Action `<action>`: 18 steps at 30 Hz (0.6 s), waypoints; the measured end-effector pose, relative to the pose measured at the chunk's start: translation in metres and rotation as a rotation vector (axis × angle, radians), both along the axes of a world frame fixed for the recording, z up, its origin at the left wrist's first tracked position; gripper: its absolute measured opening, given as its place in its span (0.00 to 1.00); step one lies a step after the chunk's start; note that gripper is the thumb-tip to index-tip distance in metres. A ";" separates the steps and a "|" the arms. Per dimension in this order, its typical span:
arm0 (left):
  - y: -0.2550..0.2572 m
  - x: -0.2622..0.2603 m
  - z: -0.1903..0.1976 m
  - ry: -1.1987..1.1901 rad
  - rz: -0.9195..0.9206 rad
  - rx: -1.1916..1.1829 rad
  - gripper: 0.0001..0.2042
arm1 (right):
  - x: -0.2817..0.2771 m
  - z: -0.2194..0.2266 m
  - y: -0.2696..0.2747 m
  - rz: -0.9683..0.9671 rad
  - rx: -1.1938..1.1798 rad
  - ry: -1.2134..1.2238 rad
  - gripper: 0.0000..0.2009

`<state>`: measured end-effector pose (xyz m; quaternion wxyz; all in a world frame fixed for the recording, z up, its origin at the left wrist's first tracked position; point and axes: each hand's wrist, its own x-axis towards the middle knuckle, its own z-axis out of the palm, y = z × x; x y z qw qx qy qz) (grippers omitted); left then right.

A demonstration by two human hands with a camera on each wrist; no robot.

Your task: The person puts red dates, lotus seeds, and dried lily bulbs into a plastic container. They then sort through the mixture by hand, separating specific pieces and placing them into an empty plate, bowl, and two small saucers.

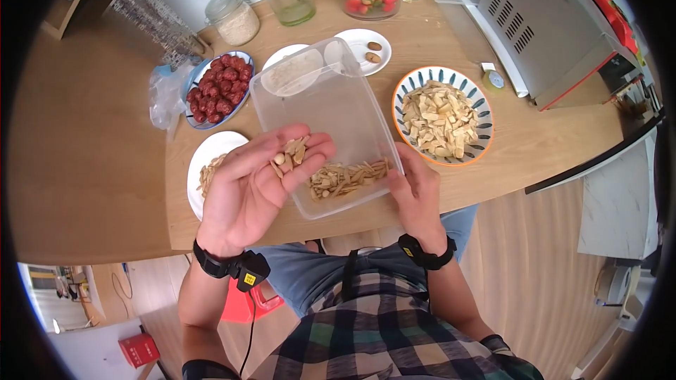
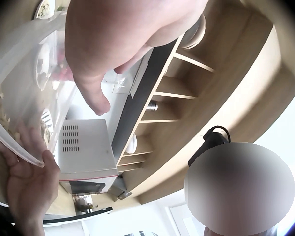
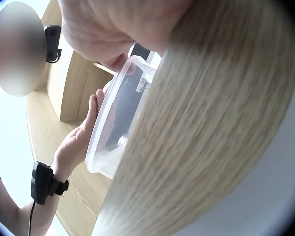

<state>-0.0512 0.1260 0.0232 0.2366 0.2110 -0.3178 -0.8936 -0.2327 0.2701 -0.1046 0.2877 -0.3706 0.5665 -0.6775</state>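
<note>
In the head view, the left hand point(image 1: 257, 186) is palm up over the near left side of a clear plastic container point(image 1: 338, 116), with several pale dried slices point(image 1: 294, 153) lying on its fingers. The right hand point(image 1: 419, 190) grips the container's near right corner, thumb at the rim. The container is tilted, and more thin slices point(image 1: 345, 179) are gathered at its near end. The left wrist view shows the right hand point(image 2: 32, 184) at the container's rim point(image 2: 14, 147). In the right wrist view the left hand point(image 3: 76, 142) is beside the container point(image 3: 105, 128).
Right of the container stands a patterned bowl point(image 1: 440, 116) of pale chunks. To the left are a plate of red dates point(image 1: 220, 88), a plastic bag point(image 1: 165, 102) and a white plate point(image 1: 204, 148) with slices. Jars point(image 1: 232, 17) line the back; a microwave point(image 1: 542, 28) is at the right.
</note>
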 end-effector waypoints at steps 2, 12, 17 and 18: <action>0.001 0.011 0.001 -0.007 0.024 -0.030 0.19 | -0.001 0.001 0.000 0.007 0.003 -0.002 0.18; -0.006 0.086 -0.012 -0.069 0.226 -0.119 0.20 | -0.003 -0.007 0.000 -0.041 0.096 0.126 0.21; -0.015 0.113 -0.023 -0.079 0.350 -0.142 0.22 | 0.001 -0.006 -0.002 -0.046 0.057 0.022 0.23; -0.017 0.116 -0.025 -0.079 0.358 -0.140 0.22 | 0.001 -0.008 -0.002 -0.062 0.041 0.008 0.23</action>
